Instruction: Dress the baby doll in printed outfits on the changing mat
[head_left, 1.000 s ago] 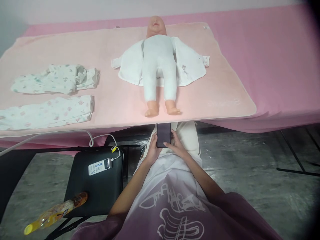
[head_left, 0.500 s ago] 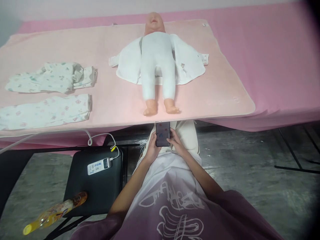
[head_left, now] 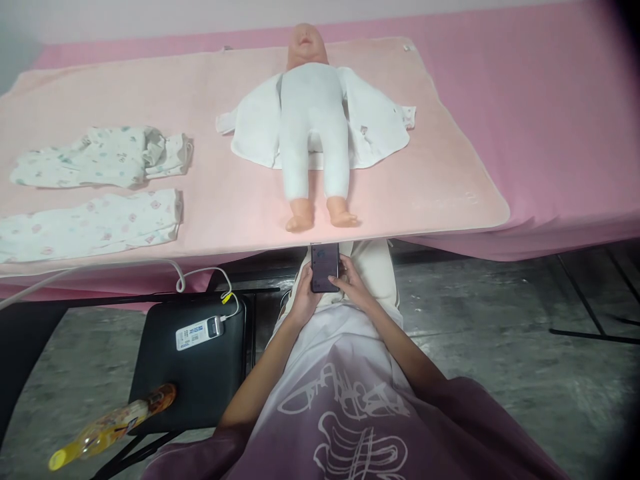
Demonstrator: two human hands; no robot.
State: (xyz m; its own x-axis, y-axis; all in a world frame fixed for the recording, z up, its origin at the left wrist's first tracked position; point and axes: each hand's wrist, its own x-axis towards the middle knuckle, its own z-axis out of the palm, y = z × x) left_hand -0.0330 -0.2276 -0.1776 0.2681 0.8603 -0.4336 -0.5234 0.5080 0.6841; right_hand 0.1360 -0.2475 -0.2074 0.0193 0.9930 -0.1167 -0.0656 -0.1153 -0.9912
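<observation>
A dark smartphone [head_left: 325, 267] is held upright over my lap, just in front of the table's edge. My left hand [head_left: 304, 299] is closed round its left side. My right hand [head_left: 356, 287] grips the right side, with the thumb over the lower part of the screen. Beyond the phone, a baby doll [head_left: 315, 113] in a white bodysuit lies on its back, feet toward me. Under it a white baby jacket [head_left: 255, 130] is spread open to both sides. Neither hand touches the doll or the clothes.
Folded printed baby clothes [head_left: 90, 157] and a second printed garment [head_left: 95, 223] lie left on the peach blanket [head_left: 450, 173]. A black stool [head_left: 190, 380] at lower left bears a cabled power bank [head_left: 200, 333] and a yellow-capped bottle [head_left: 110, 427]. Metal legs [head_left: 590, 335] stand right.
The picture on the phone screen has shifted upward, and my right thumb has moved slightly left over the screen. The camera view has moved a little. Doll and clothes lie as before.
</observation>
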